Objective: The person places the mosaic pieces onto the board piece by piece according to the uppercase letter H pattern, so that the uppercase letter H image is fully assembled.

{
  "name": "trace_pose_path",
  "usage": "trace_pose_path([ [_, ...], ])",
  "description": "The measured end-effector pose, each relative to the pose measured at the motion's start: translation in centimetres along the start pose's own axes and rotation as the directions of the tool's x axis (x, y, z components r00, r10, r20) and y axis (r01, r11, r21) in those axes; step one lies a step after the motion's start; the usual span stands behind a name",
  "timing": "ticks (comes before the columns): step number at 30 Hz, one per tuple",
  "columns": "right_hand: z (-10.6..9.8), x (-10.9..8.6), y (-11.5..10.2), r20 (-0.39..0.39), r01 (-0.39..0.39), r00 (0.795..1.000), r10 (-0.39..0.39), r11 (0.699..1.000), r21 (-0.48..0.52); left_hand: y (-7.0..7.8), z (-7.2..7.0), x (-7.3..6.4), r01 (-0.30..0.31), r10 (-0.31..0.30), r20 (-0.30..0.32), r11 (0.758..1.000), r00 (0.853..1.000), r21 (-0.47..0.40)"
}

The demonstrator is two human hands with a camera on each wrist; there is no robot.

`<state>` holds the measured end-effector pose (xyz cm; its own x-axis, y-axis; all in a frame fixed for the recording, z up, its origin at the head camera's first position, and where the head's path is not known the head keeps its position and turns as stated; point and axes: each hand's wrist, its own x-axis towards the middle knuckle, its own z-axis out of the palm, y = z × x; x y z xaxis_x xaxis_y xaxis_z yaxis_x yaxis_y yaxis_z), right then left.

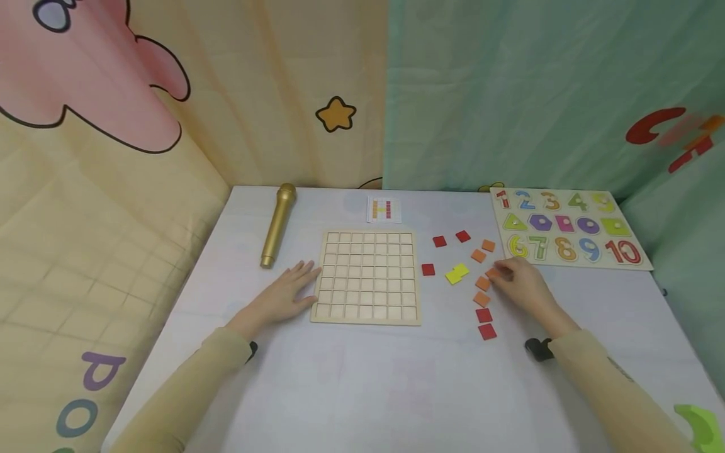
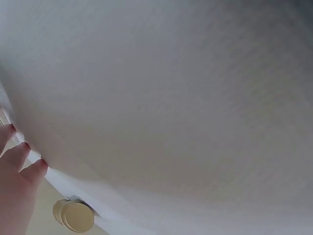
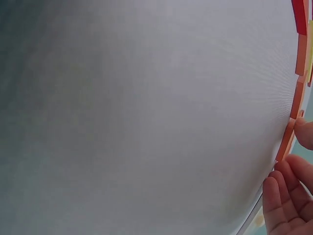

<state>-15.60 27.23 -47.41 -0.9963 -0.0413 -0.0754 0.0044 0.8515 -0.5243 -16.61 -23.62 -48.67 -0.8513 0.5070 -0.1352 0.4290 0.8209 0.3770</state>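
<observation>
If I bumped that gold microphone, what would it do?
The microphone would probably roll: it lies on its side and its near end looks round. It might curve rather than run straight, since its head looks wider than its handle. It likely wouldn't bend, as its body looks straight and solid.

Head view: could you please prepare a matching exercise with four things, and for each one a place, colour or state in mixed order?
1. microphone
2. pattern card
3. left hand
4. right hand

A. pinching an orange tile
B. just beyond the grid board
C. gold
D. at the grid board's left edge

Pairs: 1-C, 2-B, 3-D, 4-A
</observation>
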Motion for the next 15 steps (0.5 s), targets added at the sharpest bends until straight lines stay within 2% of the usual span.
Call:
trace_pose_path([
  [4,0.03,0.11,-0.1,-0.018,-0.021,1.0,0.021,1.0,0.007,0.13,-0.07,0.22,0.003,-0.003,0.01,1.0,1.0,-0.003],
  [11,0.23,0.05,0.0,-0.005,-0.068,0.998,0.068,0.998,0.009,0.39,0.12,0.28,-0.002,0.002,0.004,1.0,1.0,-0.02],
  [15,0.24,-0.15,0.0,-0.004,-0.068,0.998,0.068,0.998,-0.004,0.42,0.27,0.26,0.005,-0.005,0.007,0.999,1.0,-0.037],
])
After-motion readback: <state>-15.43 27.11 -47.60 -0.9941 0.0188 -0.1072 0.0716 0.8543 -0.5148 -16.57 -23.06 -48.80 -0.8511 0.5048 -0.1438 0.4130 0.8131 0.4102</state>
